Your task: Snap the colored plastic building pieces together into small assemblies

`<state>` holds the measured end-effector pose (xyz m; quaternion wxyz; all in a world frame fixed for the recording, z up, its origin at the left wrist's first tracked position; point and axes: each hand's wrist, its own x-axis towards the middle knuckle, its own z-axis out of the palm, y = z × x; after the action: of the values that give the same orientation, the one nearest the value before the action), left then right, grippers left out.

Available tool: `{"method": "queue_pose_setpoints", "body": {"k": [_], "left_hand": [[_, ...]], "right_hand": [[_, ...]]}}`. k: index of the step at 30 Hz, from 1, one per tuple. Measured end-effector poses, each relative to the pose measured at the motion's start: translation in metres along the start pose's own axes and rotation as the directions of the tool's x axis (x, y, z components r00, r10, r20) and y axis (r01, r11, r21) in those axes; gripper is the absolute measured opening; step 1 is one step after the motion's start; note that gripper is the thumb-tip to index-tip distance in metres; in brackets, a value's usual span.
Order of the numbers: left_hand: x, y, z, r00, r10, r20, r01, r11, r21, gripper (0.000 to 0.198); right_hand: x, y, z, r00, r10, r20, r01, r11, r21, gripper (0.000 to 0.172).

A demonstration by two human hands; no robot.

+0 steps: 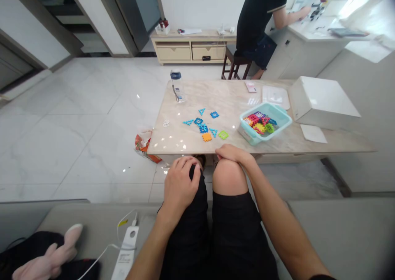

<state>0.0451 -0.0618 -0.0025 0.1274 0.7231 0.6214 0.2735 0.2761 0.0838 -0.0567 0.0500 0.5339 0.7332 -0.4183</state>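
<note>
My left hand point(182, 183) lies over my left knee with its fingers extended and nothing in it. My right hand point(231, 152) rests on top of my right knee, fingers draped over it; they are partly hidden, and no object shows in it. Just beyond, on the table point(182, 146), lie several plastic interlocking pieces: blue squares point(203, 128), light blue triangles point(213, 132), an orange square point(207, 137) and a green square point(223, 135). A pale teal basin point(283, 122) to their right holds many more coloured pieces. Neither hand touches any piece.
A water bottle point(178, 86) stands at the table's far left corner. A white box point(324, 101) and a clear lid point(275, 96) are on the right. Another person point(259, 20) sits at a far counter. A power strip point(126, 249) and pink plush toy point(51, 257) lie on the sofa.
</note>
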Motion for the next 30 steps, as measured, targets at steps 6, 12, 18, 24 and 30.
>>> {"method": "queue_pose_setpoints", "body": {"k": [6,12,18,24,30], "left_hand": [[0.004,-0.004,0.0,1.0,0.026,0.003,-0.026,0.999,-0.022,0.02],[-0.001,0.003,0.006,0.999,0.046,-0.026,-0.044,0.998,0.055,0.018],[-0.011,-0.004,-0.006,0.996,0.038,-0.075,-0.029,0.993,0.119,0.017],[-0.005,-0.014,-0.004,0.996,0.063,-0.061,-0.06,0.997,0.055,0.02],[-0.002,-0.024,-0.001,0.998,0.042,-0.042,-0.042,0.999,-0.004,0.022]], "right_hand": [[-0.003,-0.026,-0.001,0.998,-0.017,-0.062,0.011,0.995,-0.097,0.034],[-0.034,-0.051,0.002,0.982,0.007,-0.189,-0.062,0.956,-0.288,0.043],[-0.082,-0.062,0.034,0.88,-0.053,-0.472,-0.11,0.944,-0.311,0.038],[-0.074,-0.02,0.027,0.876,-0.087,-0.475,0.105,0.994,0.011,0.018],[-0.025,0.029,0.021,0.959,-0.262,-0.111,0.28,0.795,0.538,0.022]]}}
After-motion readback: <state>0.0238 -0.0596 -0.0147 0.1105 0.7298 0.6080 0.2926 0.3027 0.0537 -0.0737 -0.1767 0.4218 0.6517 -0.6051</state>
